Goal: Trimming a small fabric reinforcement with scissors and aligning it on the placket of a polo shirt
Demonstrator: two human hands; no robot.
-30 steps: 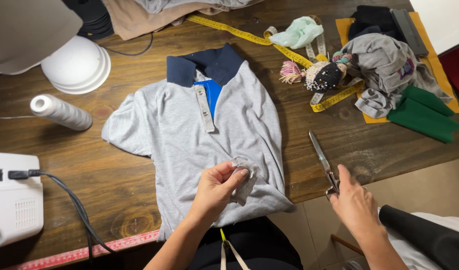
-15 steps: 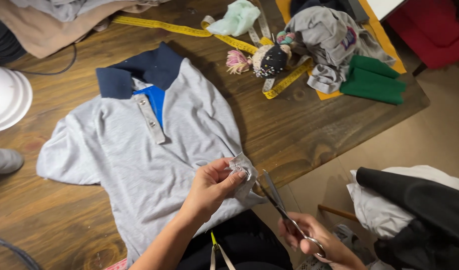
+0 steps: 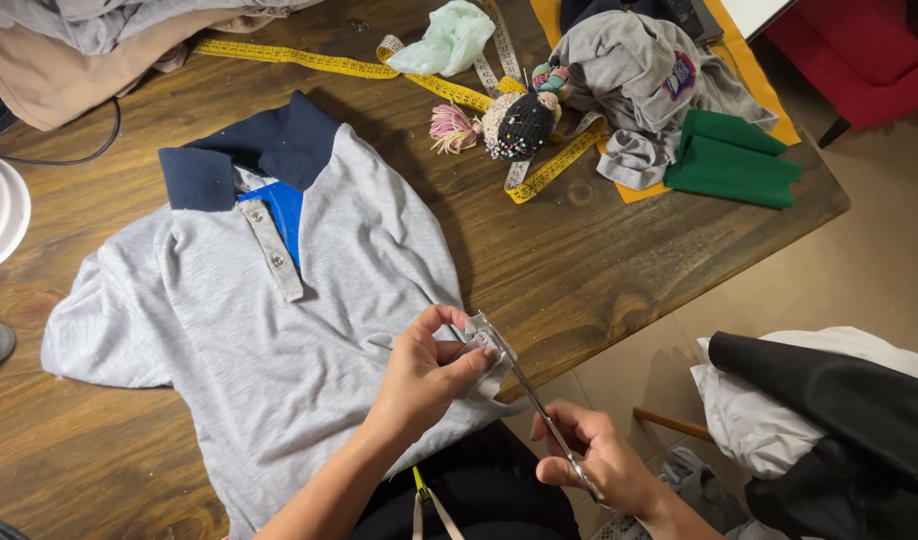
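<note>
Left hand [image 3: 424,370] pinches grey shirt [image 3: 269,340] hem taut; right hand [image 3: 599,465] grips scissors [image 3: 534,400]. Keep fabric tensioned, snip small, fingers clear.

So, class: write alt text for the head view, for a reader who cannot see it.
The left hand pinches a fold of a grey polo shirt on a wooden table while the right hand brings scissors to it. A yellow tape measure, a pincushion and folded green cloth lie beyond.
</note>
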